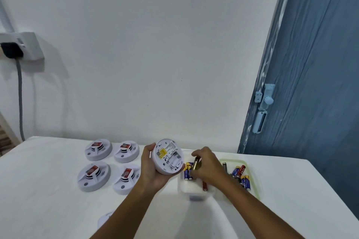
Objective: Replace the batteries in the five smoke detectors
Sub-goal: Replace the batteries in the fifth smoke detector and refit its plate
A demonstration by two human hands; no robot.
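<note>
My left hand (150,169) grips a white round smoke detector (168,156), turned so its open back with a yellow label faces me. My right hand (207,167) pinches a gold-coloured battery (196,163) just above a white container (192,190) holding blue and red batteries. Several more white detectors lie face up in a block to the left, among them one at the back (98,149) and one at the front (93,176).
A pale green tray (252,178) with several batteries sits right of the white container. A white round cover (104,219) lies partly hidden under my left forearm. The white table (48,200) meets a white wall; a blue door (310,93) stands at the right, a wall socket (21,46) at the left.
</note>
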